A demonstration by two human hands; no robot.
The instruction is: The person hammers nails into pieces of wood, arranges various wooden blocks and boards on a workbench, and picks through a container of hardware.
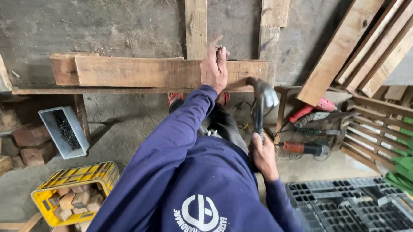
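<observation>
Navy sleeves fill the near part of my view, and beside them on the right lies a grey plastic pallet (352,213). My right hand (264,156) is wrapped tight around the handle of a hammer (262,101), whose blurred steel head stands raised just below the end of a wooden plank (157,72). Low on the left I see a yellow crate (47,187) holding wood offcuts, and past it a grey tray (50,126) of dark nails tipped against a wooden leg. Farther out, my left hand (214,67) reaches up to the plank's top edge, thumb and fingertips pinched narrowly on what looks like a small nail (221,48); it is too small to be sure. The plank lies level across two upright boards against the rough concrete wall. To the right, red-handled power tools (310,114) rest on the floor, with more planks (365,44) leaning at a slant above them.
</observation>
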